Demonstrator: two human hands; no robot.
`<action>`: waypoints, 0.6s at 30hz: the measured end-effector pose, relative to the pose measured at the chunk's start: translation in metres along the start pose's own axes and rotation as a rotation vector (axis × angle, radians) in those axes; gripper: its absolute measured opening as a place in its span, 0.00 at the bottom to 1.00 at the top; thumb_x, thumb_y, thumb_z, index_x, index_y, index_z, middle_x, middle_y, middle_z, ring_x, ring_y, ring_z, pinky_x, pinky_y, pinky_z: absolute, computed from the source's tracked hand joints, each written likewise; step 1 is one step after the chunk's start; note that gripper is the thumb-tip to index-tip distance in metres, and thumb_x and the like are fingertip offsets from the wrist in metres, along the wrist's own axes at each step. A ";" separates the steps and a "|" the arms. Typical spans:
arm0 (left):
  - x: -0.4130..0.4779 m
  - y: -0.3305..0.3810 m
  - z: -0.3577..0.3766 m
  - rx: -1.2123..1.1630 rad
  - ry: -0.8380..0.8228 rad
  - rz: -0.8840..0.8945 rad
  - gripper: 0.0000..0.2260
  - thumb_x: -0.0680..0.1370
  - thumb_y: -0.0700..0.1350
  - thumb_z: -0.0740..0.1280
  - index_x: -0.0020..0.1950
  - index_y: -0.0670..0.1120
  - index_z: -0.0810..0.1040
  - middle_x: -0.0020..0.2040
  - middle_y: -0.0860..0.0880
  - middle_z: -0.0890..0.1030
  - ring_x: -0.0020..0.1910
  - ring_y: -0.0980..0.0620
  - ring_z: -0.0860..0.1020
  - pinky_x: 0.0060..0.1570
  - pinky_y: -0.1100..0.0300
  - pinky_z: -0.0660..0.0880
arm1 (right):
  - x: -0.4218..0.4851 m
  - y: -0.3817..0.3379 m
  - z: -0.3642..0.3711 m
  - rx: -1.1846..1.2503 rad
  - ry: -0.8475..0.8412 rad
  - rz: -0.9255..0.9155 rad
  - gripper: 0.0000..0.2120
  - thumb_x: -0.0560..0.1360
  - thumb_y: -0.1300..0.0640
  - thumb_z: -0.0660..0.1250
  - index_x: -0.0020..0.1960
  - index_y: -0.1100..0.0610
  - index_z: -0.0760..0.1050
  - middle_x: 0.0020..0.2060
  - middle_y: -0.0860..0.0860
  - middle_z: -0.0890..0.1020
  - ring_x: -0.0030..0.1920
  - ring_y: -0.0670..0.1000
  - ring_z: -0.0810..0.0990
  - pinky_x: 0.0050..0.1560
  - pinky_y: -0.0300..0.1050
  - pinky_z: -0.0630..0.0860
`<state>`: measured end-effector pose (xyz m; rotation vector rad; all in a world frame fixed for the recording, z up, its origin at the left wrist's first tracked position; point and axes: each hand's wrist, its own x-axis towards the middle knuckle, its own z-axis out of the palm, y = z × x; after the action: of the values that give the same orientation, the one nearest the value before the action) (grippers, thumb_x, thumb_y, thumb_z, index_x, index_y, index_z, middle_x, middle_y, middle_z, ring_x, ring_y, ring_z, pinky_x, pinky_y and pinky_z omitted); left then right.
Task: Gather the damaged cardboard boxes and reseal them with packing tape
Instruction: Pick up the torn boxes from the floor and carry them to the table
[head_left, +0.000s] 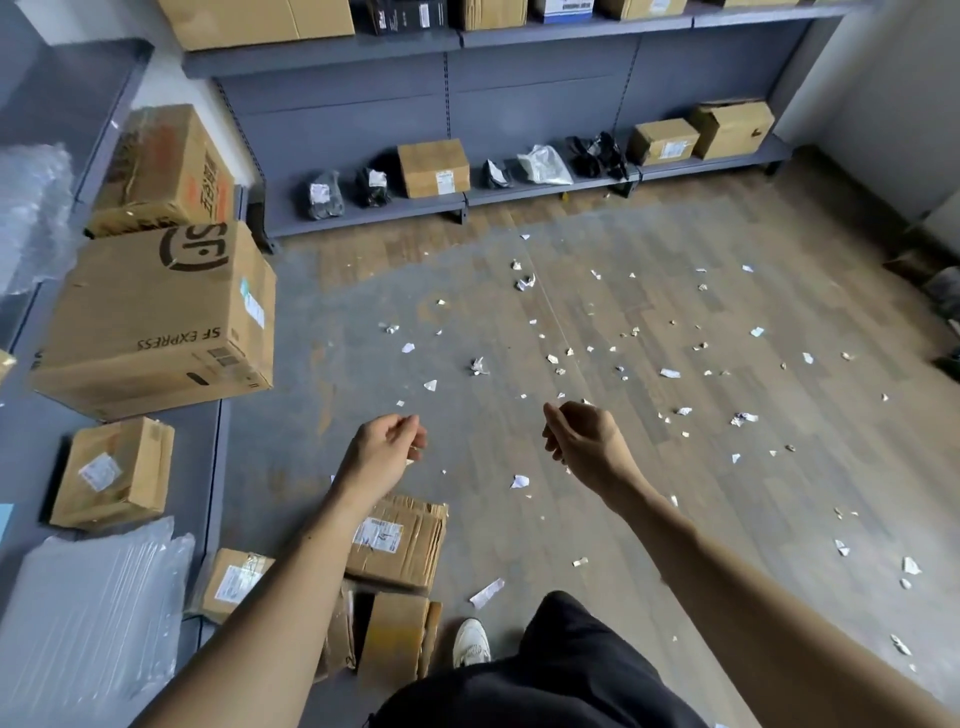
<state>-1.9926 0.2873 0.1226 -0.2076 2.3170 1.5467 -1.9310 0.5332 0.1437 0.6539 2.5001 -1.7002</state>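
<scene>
Standing over a wood-pattern floor (675, 322) littered with paper scraps (519, 283), the person is, by my reading, at the gathering step: nothing has been picked up, and no packing tape shows anywhere in view.

Largest of the cartons is the SF Express box (156, 322) at nine o'clock, on the low grey shelf (31, 447) with the orange-printed box (166, 166) behind it at ten o'clock; neither looks badly torn from here. A smaller labelled box (114, 470) sits at eight o'clock on the same shelf. The likelier candidates lie on the floor at about seven o'clock: a crushed carton (400, 540) with ragged corrugated edges, a small box with torn tape (236, 582) beside it, and an open-flapped box (400, 629) nearest the shoe (471, 642).

The left hand (387, 447) hangs above the crushed carton, well clear of it, fingers loosely curled. Something small and pale shows at its fingertips (415, 447), but whether that is held or a floor scrap I cannot tell. The right hand (584, 434), at one o'clock from the carton and apart from every box, is half curled and seems to hold nothing.

The next move probably calls for bending down toward seven o'clock and spreading both hands to take the crushed carton by its sides, since the weakened edges may give under a one-handed grip.
</scene>
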 end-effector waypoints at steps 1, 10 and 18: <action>0.008 0.000 -0.002 -0.005 0.009 -0.006 0.12 0.83 0.43 0.63 0.41 0.45 0.80 0.37 0.49 0.83 0.34 0.54 0.81 0.52 0.47 0.79 | 0.009 -0.003 0.002 0.005 -0.009 -0.004 0.19 0.82 0.53 0.62 0.36 0.62 0.75 0.28 0.50 0.77 0.27 0.46 0.74 0.32 0.38 0.71; 0.040 0.005 -0.015 -0.047 0.137 -0.069 0.12 0.83 0.44 0.63 0.43 0.42 0.81 0.38 0.49 0.84 0.38 0.50 0.81 0.49 0.53 0.77 | 0.076 -0.029 0.028 -0.084 -0.192 -0.064 0.19 0.82 0.53 0.62 0.34 0.59 0.75 0.27 0.49 0.78 0.27 0.45 0.74 0.33 0.40 0.72; 0.012 0.002 -0.044 -0.002 0.255 -0.155 0.13 0.83 0.46 0.61 0.49 0.40 0.81 0.43 0.50 0.84 0.35 0.63 0.80 0.36 0.68 0.74 | 0.081 -0.037 0.074 -0.102 -0.353 -0.112 0.19 0.82 0.53 0.63 0.33 0.57 0.74 0.26 0.49 0.77 0.26 0.45 0.74 0.34 0.42 0.72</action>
<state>-2.0135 0.2491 0.1349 -0.6025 2.4215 1.5209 -2.0328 0.4809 0.1255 0.1869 2.3869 -1.5460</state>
